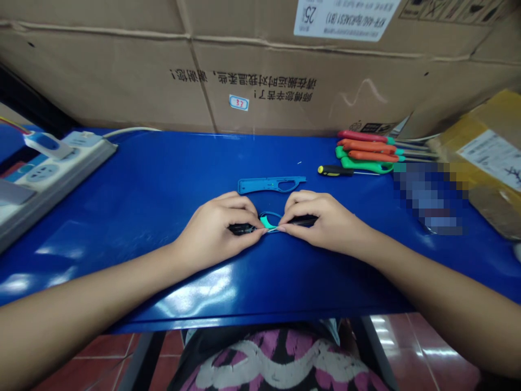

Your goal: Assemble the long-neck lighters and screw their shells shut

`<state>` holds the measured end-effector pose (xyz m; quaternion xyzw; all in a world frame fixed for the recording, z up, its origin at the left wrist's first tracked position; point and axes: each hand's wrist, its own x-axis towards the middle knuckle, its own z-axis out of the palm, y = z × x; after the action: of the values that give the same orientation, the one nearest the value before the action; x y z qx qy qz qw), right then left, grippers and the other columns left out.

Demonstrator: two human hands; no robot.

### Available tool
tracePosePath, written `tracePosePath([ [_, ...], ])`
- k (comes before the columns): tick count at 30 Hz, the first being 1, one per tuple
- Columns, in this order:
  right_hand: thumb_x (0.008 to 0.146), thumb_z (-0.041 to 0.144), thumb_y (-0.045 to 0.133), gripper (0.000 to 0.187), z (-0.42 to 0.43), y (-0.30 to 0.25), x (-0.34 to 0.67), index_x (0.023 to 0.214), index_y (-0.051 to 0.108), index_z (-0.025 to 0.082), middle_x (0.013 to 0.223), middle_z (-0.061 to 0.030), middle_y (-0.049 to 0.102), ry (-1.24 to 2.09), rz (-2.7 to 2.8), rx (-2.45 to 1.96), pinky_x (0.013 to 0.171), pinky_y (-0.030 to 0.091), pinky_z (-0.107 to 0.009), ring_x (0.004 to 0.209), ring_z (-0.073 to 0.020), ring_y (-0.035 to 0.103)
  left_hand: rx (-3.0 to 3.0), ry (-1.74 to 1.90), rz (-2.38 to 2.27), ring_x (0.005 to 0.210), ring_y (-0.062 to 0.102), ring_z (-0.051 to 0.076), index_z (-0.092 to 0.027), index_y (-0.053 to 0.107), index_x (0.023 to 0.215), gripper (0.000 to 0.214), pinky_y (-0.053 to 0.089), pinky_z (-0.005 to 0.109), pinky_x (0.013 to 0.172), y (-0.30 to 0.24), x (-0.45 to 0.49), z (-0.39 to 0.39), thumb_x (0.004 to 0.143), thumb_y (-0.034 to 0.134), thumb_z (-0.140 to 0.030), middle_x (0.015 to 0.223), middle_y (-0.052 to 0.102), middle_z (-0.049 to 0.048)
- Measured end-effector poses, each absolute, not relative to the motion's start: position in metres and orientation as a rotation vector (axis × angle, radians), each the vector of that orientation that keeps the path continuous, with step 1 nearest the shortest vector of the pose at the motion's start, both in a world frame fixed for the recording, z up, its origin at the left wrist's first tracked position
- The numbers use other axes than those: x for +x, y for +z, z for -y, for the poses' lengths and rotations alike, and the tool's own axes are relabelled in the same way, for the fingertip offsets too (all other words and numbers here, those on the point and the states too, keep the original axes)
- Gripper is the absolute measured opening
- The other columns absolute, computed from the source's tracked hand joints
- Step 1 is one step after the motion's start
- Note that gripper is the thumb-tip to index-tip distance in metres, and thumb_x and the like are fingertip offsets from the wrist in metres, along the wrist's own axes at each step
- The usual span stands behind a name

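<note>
Low over the blue table, my left hand (217,228) and my right hand (325,220) pinch opposite sides of an opened lighter handle. Between the fingertips shows its bright green trigger (266,222), with a thin blue curved rim behind it. A black part (241,228) shows under my left fingers, and a dark piece (304,220) lies under my right fingers. Most of the handle is hidden by my hands. Just beyond them rests a loose blue handle shell (257,185), with an oval opening at its right end.
Several long-nosed lighters (368,154) lie piled at the back right, beside a yellow-and-black screwdriver (336,171). A taped package (484,130) and a blurred-out object (431,198) are further right. A power strip (52,174) runs along the left. A large carton (138,76) stands behind.
</note>
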<state>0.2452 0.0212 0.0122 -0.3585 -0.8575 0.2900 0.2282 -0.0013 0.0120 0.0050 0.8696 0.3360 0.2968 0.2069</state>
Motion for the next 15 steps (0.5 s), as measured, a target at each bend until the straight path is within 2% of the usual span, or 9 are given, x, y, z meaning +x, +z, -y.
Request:
tracePosePath([
  [10, 0.088, 0.017, 0.068, 0.009, -0.023, 0.013, 0.246, 0.088, 0.078, 0.017, 0.089, -0.0028, 0.07, 1.002, 2.269, -1.069, 0.079, 0.051, -0.027, 0.084, -0.0135, 0.066, 3.081, 0.624, -0.812, 0.076, 0.07, 0.018, -0.02, 0.076, 0.099, 0.018, 0.053, 0.031, 0.065, 0.022, -0.008, -0.001, 0.097, 0.06, -0.027, 0.093, 0.076, 0.0013],
  [15, 0.086, 0.017, 0.068, 0.011, -0.025, 0.013, 0.244, 0.088, 0.078, 0.019, 0.089, -0.0025, 0.07, 1.037, 2.246, -1.11, 0.077, 0.051, -0.028, 0.084, -0.0144, 0.067, 3.181, 0.435, -0.889, 0.084, 0.071, 0.023, -0.017, 0.075, 0.107, 0.024, 0.056, 0.034, 0.064, 0.026, -0.005, 0.015, 0.099, 0.054, -0.028, 0.1, 0.075, 0.0057],
])
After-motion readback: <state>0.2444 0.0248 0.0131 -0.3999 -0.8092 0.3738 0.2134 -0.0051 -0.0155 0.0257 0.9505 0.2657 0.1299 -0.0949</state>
